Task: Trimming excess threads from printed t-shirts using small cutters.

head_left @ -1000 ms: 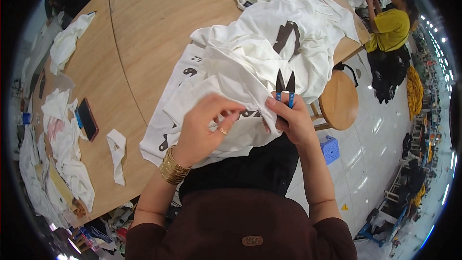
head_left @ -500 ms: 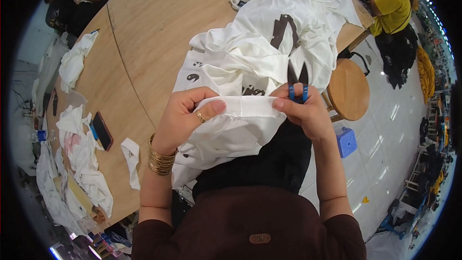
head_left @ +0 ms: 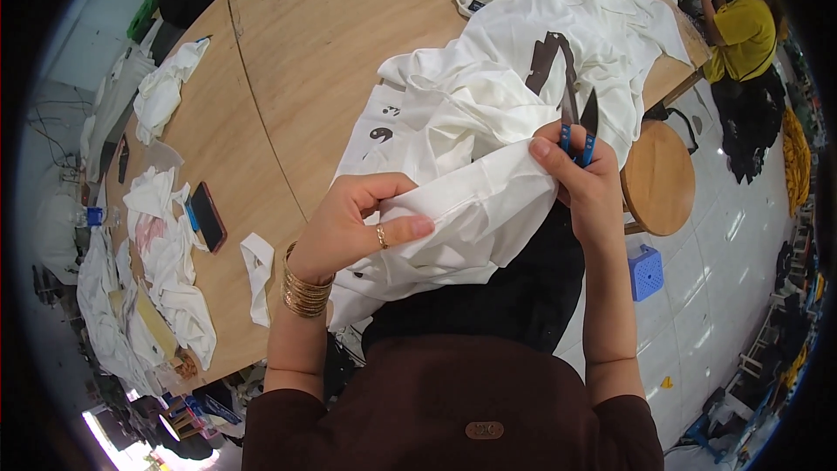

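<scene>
A white shirt (head_left: 453, 235) with dark printed patches spreads over the table edge and my lap. Its folded band slants up to the right, stretched between my hands. My left hand (head_left: 362, 222) pinches the lower end of the band between thumb and fingers. My right hand (head_left: 584, 170) grips the upper end with thumb and fingers. It also keeps a pair of scissors (head_left: 579, 126) with blue handles, dark blades pointing up and apart. More white cloth (head_left: 602, 17) with a dark print lies heaped beyond; I cannot tell whether it is the same garment.
On the wooden table (head_left: 323, 26) at left lie a phone (head_left: 208, 216), a white cloth strip (head_left: 256, 275) and crumpled white cloths (head_left: 170, 270). A round stool (head_left: 660, 179) and a blue plastic stool (head_left: 646, 273) stand at right. A person in yellow (head_left: 741, 35) handles white cloth at far right.
The band has gone from level to slanting, with my right hand higher and my left hand lower. The whole view has shifted slightly. Both hands keep hold of the shirt.
</scene>
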Motion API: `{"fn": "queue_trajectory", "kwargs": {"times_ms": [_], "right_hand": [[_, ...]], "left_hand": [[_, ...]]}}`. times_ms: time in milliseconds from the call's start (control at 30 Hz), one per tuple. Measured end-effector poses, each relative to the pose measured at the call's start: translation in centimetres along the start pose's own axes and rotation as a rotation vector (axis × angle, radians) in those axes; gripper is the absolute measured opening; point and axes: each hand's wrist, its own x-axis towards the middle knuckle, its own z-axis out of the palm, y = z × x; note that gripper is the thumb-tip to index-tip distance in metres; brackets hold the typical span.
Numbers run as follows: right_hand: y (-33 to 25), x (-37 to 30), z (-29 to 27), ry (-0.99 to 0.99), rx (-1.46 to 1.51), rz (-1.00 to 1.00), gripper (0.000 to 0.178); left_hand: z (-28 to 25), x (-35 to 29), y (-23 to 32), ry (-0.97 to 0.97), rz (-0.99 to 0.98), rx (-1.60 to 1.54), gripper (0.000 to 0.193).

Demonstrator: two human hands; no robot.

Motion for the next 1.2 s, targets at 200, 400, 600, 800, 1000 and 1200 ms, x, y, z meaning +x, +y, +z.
{"fn": "queue_trajectory", "kwargs": {"times_ms": [200,400,600,800,1000,1200], "right_hand": [[0.1,-0.3,-0.9,0.05,-0.02,0.041,0.013],[0.3,-1.1,-0.4,0.132,-0.258,-0.076,0.015],[0.8,-2.1,2.2,-0.171,-0.313,-0.267,0.025],[2.5,-2.6,2.3,-0.263,-0.514,-0.426,0.022],[-0.6,-4.4,2.7,-0.512,-0.078,0.322,0.013],[-0.7,-6.4,3.9,-0.498,0.154,0.328,0.022]], "left_hand": [[0.3,-0.1,-0.1,-0.002,0.057,0.143,0.023],[1.0,0.0,0.2,0.027,-0.079,-0.027,0.023],[1.0,-0.2,0.4,0.021,0.027,0.235,0.016],[1.1,-0.6,-0.6,0.285,0.311,0.685,0.016],[1.9,-1.0,-3.5,0.474,0.539,0.4,0.025],[2.4,-0.8,-4.0,0.438,0.672,0.279,0.024]]}}
